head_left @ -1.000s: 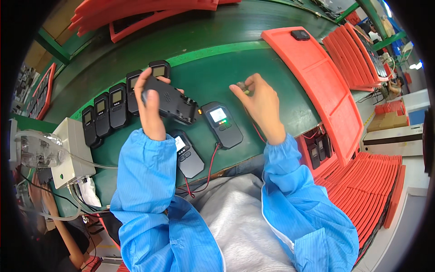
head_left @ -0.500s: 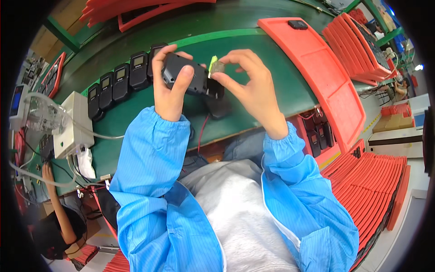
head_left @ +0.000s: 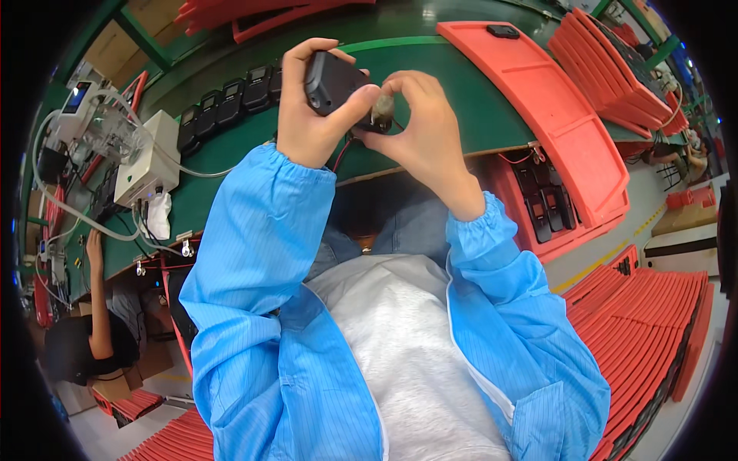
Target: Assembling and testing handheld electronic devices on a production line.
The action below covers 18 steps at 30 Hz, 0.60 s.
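Observation:
A black handheld device [head_left: 332,81] is gripped in my left hand [head_left: 304,127], fingers behind it and thumb along its near side. Between the thumb and fingers of my right hand [head_left: 430,142] is a small greyish-beige piece [head_left: 382,112], held against the right end of the device. What it is made of and how it meets the device is partly hidden by my fingers. Beyond my left hand, several similar black devices with small screens [head_left: 231,98] stand in a row on the green bench [head_left: 484,115].
A long red tray [head_left: 550,127] lies at the right with a black part [head_left: 503,31] on its far end. Stacked red trays [head_left: 607,73] stand beyond. Left are a white box [head_left: 150,165] with tubing and another person's arm [head_left: 97,300]. A lower red tray holds black devices [head_left: 547,207].
The small piece has come from just off the device to its end. The yellow-green strip seen on it before is out of sight. My left hand has tipped the device more upright.

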Each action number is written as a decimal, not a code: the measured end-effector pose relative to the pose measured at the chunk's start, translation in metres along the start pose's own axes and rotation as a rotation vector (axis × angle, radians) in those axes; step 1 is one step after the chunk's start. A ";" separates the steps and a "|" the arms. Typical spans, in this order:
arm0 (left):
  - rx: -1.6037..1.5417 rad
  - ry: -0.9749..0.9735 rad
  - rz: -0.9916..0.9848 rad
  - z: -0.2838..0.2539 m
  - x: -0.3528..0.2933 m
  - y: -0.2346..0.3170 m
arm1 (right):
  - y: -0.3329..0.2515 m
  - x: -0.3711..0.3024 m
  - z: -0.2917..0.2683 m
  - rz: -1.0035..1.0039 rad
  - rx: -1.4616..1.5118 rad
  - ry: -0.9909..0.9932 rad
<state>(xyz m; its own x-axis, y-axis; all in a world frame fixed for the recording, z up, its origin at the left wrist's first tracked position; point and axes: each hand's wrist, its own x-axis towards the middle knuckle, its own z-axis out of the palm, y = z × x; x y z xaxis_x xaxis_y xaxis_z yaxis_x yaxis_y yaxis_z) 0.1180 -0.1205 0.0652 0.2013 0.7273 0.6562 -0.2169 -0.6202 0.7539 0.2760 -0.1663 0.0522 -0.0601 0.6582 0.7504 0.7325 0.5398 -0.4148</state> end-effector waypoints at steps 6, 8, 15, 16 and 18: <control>-0.019 0.009 -0.091 0.011 0.001 0.009 | 0.003 -0.008 -0.006 0.093 0.253 -0.039; 0.039 0.030 -0.095 0.016 0.005 0.013 | 0.002 -0.009 -0.006 0.184 0.424 0.008; 0.034 -0.057 -0.241 0.002 -0.011 0.028 | 0.028 -0.011 -0.024 0.249 0.379 0.005; 0.122 -0.089 -0.193 -0.008 -0.018 0.024 | 0.036 -0.015 -0.027 0.295 0.379 -0.013; 0.517 -0.163 -0.079 -0.037 -0.032 0.010 | 0.058 -0.019 -0.030 0.366 0.443 0.013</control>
<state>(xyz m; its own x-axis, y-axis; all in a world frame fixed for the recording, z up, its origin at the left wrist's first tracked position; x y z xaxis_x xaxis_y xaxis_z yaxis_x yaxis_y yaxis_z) 0.0743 -0.1393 0.0505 0.3519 0.7483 0.5623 0.2947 -0.6588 0.6922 0.3402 -0.1628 0.0292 0.1541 0.8388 0.5221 0.3500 0.4478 -0.8228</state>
